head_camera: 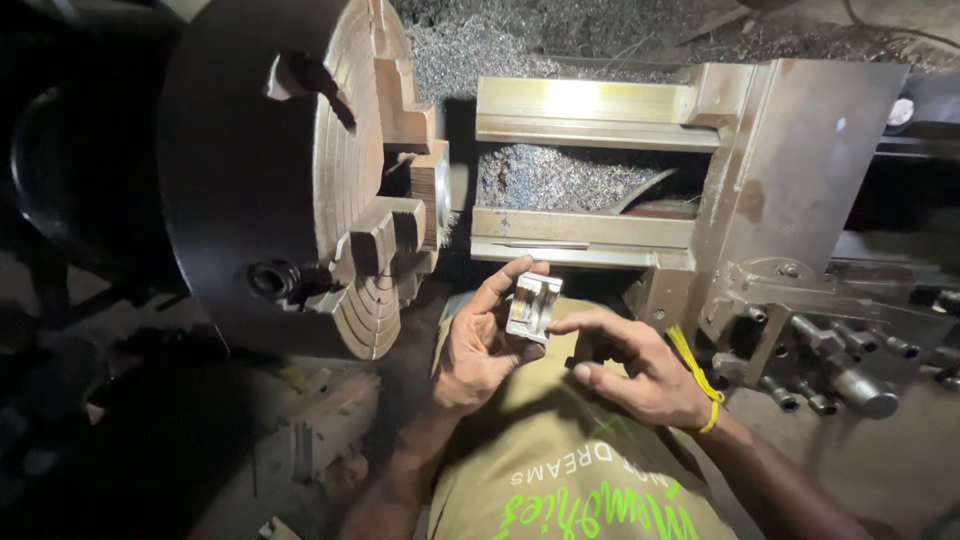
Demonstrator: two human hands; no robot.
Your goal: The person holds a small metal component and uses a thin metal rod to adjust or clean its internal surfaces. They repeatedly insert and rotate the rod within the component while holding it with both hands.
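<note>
My left hand [478, 345] holds a small bright metal block [532, 308] with a slot cut in its end, pinched between thumb and fingers. My right hand [640, 368], with a yellow band [697, 378] at the wrist, sits just right of the block, index finger stretched toward its lower edge and something small and dark pinched between thumb and finger. Both hands hover in front of the lathe, below and right of the big round chuck [330, 180] with its stepped jaws [395, 230].
The lathe bed rails [585, 120] run to the right behind the hands, with a heap of metal shavings [545, 178] between them. The carriage and tool post [800, 300] with several bolts [840, 370] stand at the right. Dark floor lies at the left.
</note>
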